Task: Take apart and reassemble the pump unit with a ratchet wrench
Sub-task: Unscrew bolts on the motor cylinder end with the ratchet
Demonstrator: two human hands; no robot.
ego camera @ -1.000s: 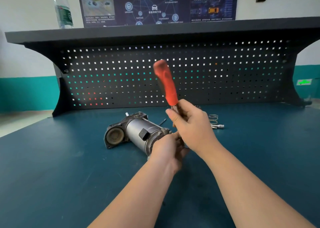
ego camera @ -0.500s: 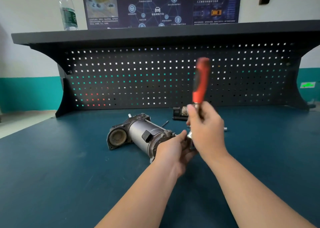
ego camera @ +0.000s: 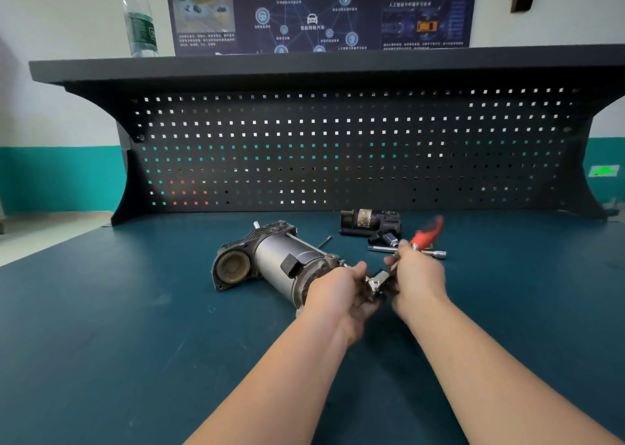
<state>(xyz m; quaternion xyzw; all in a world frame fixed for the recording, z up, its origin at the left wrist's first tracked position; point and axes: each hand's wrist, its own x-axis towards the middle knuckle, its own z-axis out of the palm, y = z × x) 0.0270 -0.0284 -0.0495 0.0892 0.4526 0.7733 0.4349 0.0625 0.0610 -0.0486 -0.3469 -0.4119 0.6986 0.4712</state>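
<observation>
Head view, dark teal table [ego camera: 101,326] backed by black perforated pegboard [ego camera: 338,146] under a black shelf [ego camera: 304,65].

Grey cylindrical metal pump unit [ego camera: 280,262] with black end housing lying on its side near table centre, round open port facing lower left, near end toward the hands.

Left hand [ego camera: 338,292] curled around near end of pump unit, fingers wrapped on the end cap.

Right hand [ego camera: 416,275] gripping the shank of a ratchet wrench with red handle [ego camera: 427,233], fingers closed round it; chrome head between the two hands, just beside the pump end; handle tilted up and to the right, blurred.

Behind the hands: small black block-shaped component with brass-coloured label [ego camera: 370,223] near the pegboard foot; chrome extension bar with socket [ego camera: 436,253] lying flat, partly hidden by right hand; thin dark metal pin [ego camera: 324,241] beside the pump body.

On the shelf, left: clear plastic water bottle with green label [ego camera: 140,21], upright. On the wall above: dark blue printed poster with network diagram [ego camera: 318,11]. Wall white above, teal band below.
</observation>
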